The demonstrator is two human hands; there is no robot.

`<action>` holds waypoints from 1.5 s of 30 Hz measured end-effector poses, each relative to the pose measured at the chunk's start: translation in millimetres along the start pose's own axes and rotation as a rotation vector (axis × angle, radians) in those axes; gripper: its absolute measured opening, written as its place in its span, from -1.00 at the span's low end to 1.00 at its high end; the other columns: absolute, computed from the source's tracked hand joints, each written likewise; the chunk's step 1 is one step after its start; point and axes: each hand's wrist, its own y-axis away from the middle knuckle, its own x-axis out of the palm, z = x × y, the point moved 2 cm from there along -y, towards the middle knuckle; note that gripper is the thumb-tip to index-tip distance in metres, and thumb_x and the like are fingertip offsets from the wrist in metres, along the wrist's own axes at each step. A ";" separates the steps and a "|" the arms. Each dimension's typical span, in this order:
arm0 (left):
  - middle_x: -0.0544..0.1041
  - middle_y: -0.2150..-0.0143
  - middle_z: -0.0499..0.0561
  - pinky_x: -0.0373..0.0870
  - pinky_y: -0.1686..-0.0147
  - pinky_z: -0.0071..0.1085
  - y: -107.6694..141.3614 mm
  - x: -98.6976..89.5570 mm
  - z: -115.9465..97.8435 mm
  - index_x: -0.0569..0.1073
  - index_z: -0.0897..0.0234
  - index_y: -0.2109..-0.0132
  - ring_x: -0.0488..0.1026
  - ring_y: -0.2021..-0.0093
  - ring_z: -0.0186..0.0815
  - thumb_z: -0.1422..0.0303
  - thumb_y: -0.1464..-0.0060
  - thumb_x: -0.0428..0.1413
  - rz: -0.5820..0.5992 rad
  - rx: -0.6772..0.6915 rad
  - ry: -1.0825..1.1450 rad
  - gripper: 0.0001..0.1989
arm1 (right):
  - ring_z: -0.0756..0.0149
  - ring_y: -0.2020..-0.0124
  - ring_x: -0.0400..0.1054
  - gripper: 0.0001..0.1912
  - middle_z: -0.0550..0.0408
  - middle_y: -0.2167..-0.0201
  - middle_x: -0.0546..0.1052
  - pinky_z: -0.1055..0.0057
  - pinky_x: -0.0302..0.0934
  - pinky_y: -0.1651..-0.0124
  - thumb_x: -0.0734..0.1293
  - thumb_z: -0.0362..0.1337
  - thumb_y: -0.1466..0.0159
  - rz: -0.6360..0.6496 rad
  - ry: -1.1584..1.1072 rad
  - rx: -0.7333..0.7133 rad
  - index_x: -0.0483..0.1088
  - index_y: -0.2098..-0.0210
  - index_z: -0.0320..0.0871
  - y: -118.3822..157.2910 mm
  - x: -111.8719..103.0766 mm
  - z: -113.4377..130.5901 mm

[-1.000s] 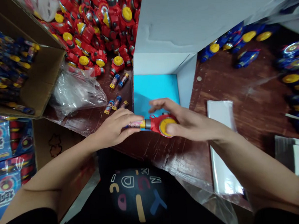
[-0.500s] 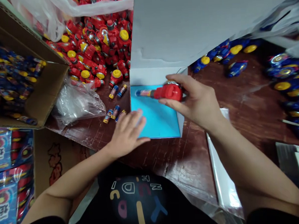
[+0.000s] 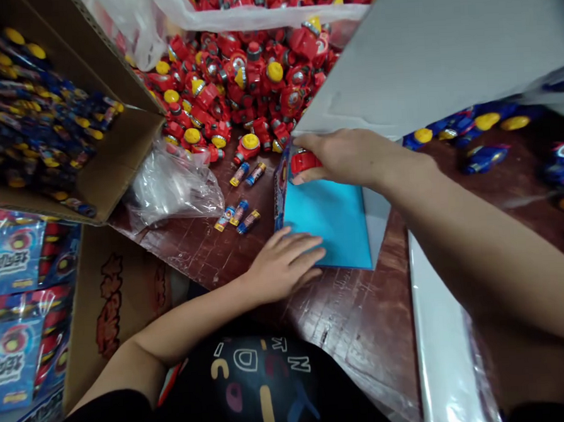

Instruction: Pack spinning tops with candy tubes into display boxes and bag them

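Observation:
A cardboard box point(image 3: 343, 220) with a light-blue inside surface stands in front of me, its tall white flap point(image 3: 424, 46) raised at the back. My right hand point(image 3: 345, 157) reaches into its far left corner with fingers closed around a red toy point(image 3: 304, 162). Most of that toy is hidden by the hand and the box wall. My left hand point(image 3: 287, 261) rests at the near left edge of the box, palm down, fingers stretched out and holding nothing.
Several small blue-and-yellow tubes point(image 3: 240, 212) lie left of the box beside a clear plastic bag point(image 3: 167, 185). Red toys point(image 3: 251, 80) are heaped behind. A carton point(image 3: 131, 143) of blue pieces stands left; blue toys point(image 3: 485, 158) lie right, near a white plastic-wrapped stack point(image 3: 439, 329).
My right hand has lowered the red toy into the box's far left corner. My left hand stays near the box's front left edge. The camera view has shifted and turned.

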 end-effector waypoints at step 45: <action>0.59 -0.02 0.15 0.56 -0.03 -0.27 24.6 -91.5 45.1 0.44 0.30 -0.29 0.56 -0.01 -0.21 0.39 -0.45 0.17 0.029 -0.093 0.255 -0.67 | 0.15 0.21 0.57 -0.16 -0.08 0.08 0.64 0.23 0.53 0.28 0.52 0.27 -0.23 0.074 -1.049 -0.010 0.37 -0.28 -0.14 108.1 56.8 68.4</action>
